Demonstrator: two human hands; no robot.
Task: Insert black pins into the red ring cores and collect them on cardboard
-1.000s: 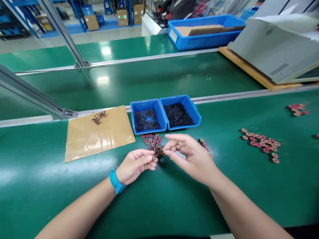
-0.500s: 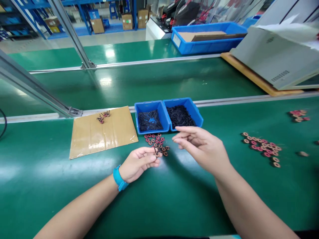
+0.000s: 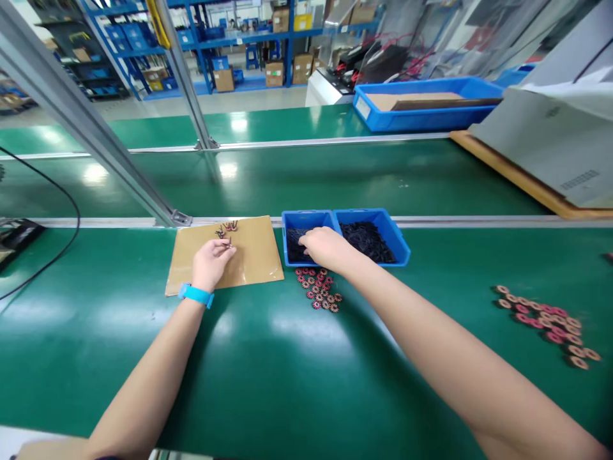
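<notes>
My left hand, with a blue wristband, is over the brown cardboard sheet. Its fingertips pinch a small toothed ring with dark pins sticking up. Just beyond it on the cardboard stand several like rings with pins. My right hand reaches into the left blue bin, which holds thin black pieces. Its fingers are bent together among them, and whatever they grip is hidden. In front of the bins lies a cluster of red and copper-coloured toothed rings.
The right blue bin holds more black pieces. More rings lie loose on the green table at right. A metal frame post rises at left, near a black cable. A grey machine casing stands at back right.
My left hand has moved left with the pinned ring, from the ring cluster to the cardboard. My right hand has gone from above the table into the left bin. The view has shifted.
</notes>
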